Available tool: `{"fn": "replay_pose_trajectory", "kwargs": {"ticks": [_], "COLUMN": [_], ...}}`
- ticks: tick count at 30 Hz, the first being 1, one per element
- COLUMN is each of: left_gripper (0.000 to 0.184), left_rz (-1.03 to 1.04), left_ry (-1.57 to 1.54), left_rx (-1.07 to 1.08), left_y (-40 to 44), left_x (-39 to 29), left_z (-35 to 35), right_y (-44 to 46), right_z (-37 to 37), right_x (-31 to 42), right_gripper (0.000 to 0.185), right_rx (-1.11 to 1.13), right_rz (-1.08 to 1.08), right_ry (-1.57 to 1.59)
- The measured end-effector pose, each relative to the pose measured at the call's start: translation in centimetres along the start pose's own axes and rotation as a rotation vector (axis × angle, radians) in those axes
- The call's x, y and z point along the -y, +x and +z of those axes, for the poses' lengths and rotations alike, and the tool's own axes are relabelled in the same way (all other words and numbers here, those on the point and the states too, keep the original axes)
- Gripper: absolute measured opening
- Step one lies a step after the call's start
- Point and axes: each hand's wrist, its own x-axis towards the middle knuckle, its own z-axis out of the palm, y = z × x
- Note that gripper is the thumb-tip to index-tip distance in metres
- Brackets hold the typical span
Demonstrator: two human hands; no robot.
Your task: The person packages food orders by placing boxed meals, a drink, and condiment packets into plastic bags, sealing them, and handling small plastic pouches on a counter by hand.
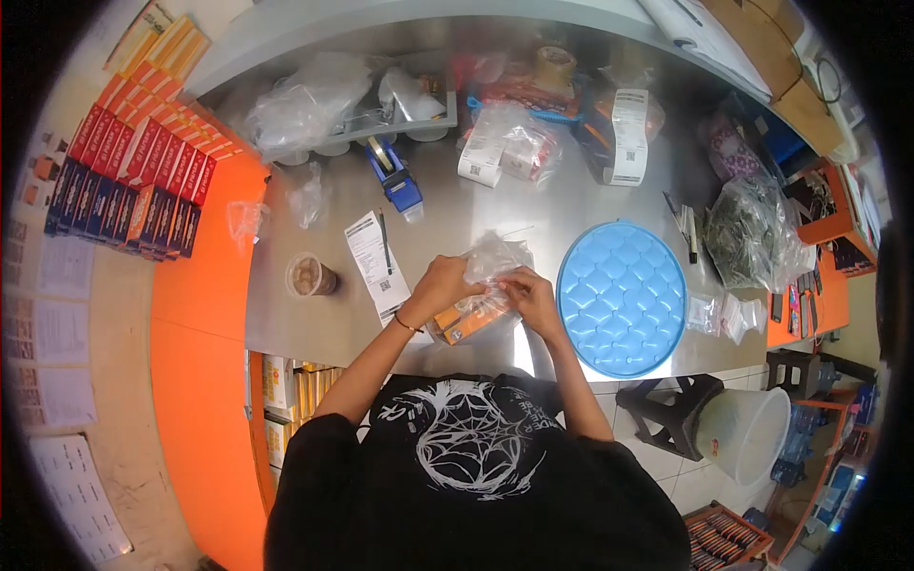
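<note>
A clear plastic bag (pixel 498 257) is bunched up between my hands at the near middle of the metal table (pixel 428 200). Its lower part covers an orange box (pixel 465 324) close to the table's front edge. My left hand (pixel 444 285) is closed on the bag's left side, just above the box. From the right, my right hand (pixel 529 297) pinches the plastic with its fingertips. A printed paper slip (pixel 371 249) lies left of my left hand, with a dark pencil (pixel 385 233) on it. The box's far end is hidden by the bag and hands.
A blue round padded stool top (pixel 622 300) stands right of my hands. At left is a cup (pixel 310 275); farther back, a blue tape dispenser (pixel 393 176). Bagged parcels (pixel 514 143) with slips lie behind. A crumpled plastic bag (pixel 757 233) sits at right, stacked boxes (pixel 143 162) far left.
</note>
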Motion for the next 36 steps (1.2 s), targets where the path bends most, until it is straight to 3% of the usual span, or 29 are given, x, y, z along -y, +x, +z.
{"fn": "replay_pose_trajectory", "kwargs": {"ticks": [4, 7, 9, 10, 12, 14, 19, 25, 28, 30, 32, 36], "left_gripper": [0.043, 0.046, 0.036, 0.036, 0.032, 0.031, 0.031, 0.034, 0.033, 0.033, 0.032, 0.030], "left_rz": [0.062, 0.019, -0.133, -0.134, -0.378, -0.391, -0.482, -0.512, -0.511, -0.496, -0.486, -0.416], "left_ry": [0.159, 0.147, -0.110, -0.110, -0.938, -0.988, -1.078, -0.901, -0.963, -1.203, -1.239, -1.204], "left_rx": [-0.038, -0.016, 0.032, 0.032, 0.007, 0.017, 0.040, 0.045, 0.058, -0.010, -0.038, -0.102], "left_y": [-0.6, -0.6, -0.4, -0.5, -0.8, -1.1, -1.0, -0.6, -0.8, -1.5, -1.8, -2.3], "left_x": [-0.8, 0.0, 0.1, 1.0, 2.9, 3.2, 4.0, 3.6, 3.4, 2.9, 2.9, 2.9], "left_z": [1.3, 1.8, 0.5, 1.0, 2.5, 3.0, 3.7, 2.9, 3.4, 3.8, 4.5, 5.0], "right_y": [-0.2, -0.9, -1.8, -2.4, -2.9, -2.9, -2.8, -2.6, -2.5, -2.5, -2.5, -1.4], "right_z": [0.6, 0.9, 1.7, 1.8, 2.8, 3.8, 4.2, 4.0, 4.3, 4.9, 5.4, 5.8], "right_x": [-2.7, -0.5, 1.6, 1.6, 2.2, 1.9, 1.2, 0.7, -0.2, 0.2, 0.8, -0.9], "right_gripper": [0.015, 0.017, 0.021, 0.028, 0.030, 0.035, 0.034, 0.029, 0.025, 0.020, 0.012, 0.010], "right_rx": [-0.019, -0.034, -0.214, -0.184, -0.134, -0.100, -0.102, -0.083, -0.127, -0.165, -0.238, -0.211], "right_rz": [-0.004, 0.032, -0.140, -0.211, -0.283, -0.378, -0.368, -0.393, -0.440, -0.470, -0.155, 0.069], "right_ry": [-0.058, -0.110, -0.098, -0.138, -0.195, -0.298, -0.353, -0.372, -0.420, -0.461, 0.085, 0.402]}}
